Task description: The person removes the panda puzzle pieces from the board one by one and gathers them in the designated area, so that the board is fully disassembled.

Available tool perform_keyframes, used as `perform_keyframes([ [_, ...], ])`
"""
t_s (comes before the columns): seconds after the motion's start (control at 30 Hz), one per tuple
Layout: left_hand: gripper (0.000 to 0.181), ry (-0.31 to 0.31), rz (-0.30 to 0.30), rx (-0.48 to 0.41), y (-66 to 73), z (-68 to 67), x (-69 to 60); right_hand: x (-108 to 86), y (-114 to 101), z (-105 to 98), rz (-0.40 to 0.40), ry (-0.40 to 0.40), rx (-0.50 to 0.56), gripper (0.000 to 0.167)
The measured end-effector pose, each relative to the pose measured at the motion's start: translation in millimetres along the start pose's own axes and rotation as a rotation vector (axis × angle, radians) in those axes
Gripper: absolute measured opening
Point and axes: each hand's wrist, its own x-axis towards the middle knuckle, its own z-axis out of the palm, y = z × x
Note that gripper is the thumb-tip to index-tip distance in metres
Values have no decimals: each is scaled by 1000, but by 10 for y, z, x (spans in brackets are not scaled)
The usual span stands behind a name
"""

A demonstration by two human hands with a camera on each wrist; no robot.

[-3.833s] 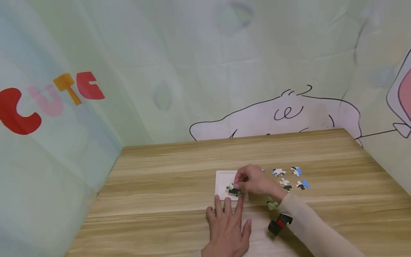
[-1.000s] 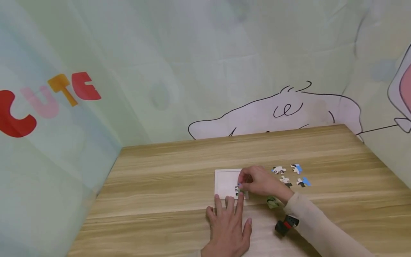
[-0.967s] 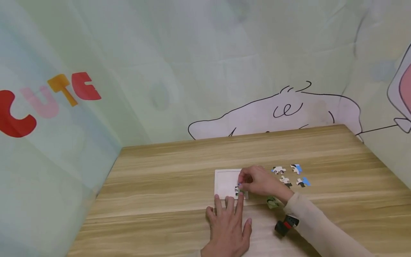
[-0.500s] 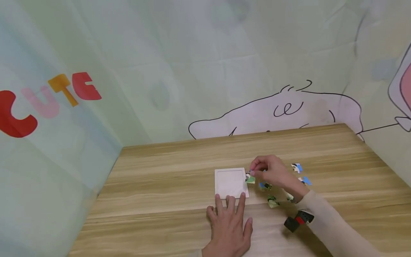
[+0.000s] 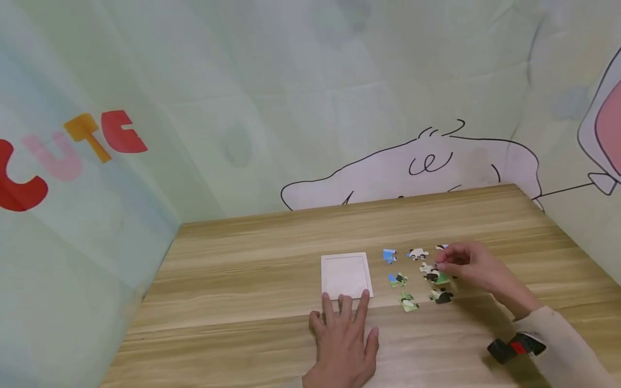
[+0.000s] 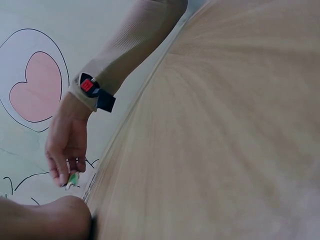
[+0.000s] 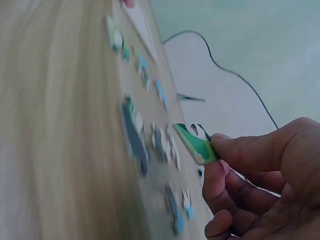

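Note:
My right hand [image 5: 477, 269] pinches a green jigsaw piece [image 7: 196, 145] between thumb and index finger. It holds the piece above the table, over the right side of several loose jigsaw pieces. Spread on the table, my left hand [image 5: 342, 339] touches the near edge of a white square puzzle tray [image 5: 346, 275] with its fingertips. Nothing lies inside the tray. To its right are a blue piece [image 5: 390, 256], a panda-face piece [image 5: 418, 254], a black-and-green piece [image 5: 441, 296] and a green piece [image 5: 408, 303]. Part of a piece at the far right is hidden behind the right hand.
The wooden table [image 5: 233, 280] meets a printed cloth backdrop [image 5: 218, 134] at its back and left edges. A black device with a red part [image 5: 516, 347] is strapped at my right wrist.
From over the tray's lower right corner, my right hand has moved right, carrying the green jigsaw piece over the other pieces. The left hand has stayed in place at the tray's edge.

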Motion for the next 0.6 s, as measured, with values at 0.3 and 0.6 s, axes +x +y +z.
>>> perform_keyframes([
  [0.3, 64, 7, 3, 18, -24, -6, -17, -241, 335, -230, 15, -79, -100, 8],
  [0.6, 63, 43, -9, 4, -11, -4, 7, -269, 412, -113, -72, 77, -306, 5],
])
